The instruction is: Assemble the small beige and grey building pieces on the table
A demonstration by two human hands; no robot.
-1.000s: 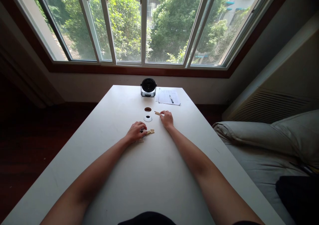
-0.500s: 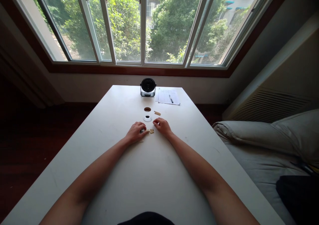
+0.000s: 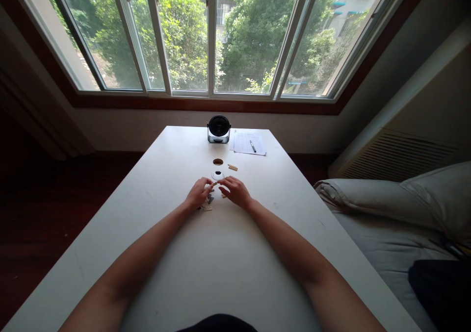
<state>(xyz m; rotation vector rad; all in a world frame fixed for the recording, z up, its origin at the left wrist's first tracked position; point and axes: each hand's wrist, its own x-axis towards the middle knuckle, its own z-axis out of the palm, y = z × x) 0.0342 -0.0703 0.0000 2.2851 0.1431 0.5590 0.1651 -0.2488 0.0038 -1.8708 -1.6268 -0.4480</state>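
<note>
Your left hand (image 3: 197, 195) and right hand (image 3: 236, 192) meet fingertip to fingertip over the middle of the white table (image 3: 176, 253). Between the tips sits a small tan piece (image 3: 214, 184), held just above the tabletop. It is too tiny to show its shape. Both sets of fingers are curled in and drawn close to it, yet you cannot tell which hand truly grips it, or whether either is only touching.

More tan bits (image 3: 206, 207) lie just under your left hand, partly covered by the palm, with something dark beside them that cannot be made out. A lone tan strip (image 3: 232, 167) lies apart, farther out and to the right.

Just beyond your fingertips is a white disc (image 3: 218, 175) with a dark centre, its near edge hidden by your fingers. Past it there is a brown round spot (image 3: 218, 162). At the far edge stand a small black fan (image 3: 218, 128) and a sheet of paper (image 3: 245, 143) bearing a pen (image 3: 252, 145); the writing is unreadable. Your forearms run out of the bottom of the view, and a grey pillow (image 3: 390, 197) is cut off at the right
</note>
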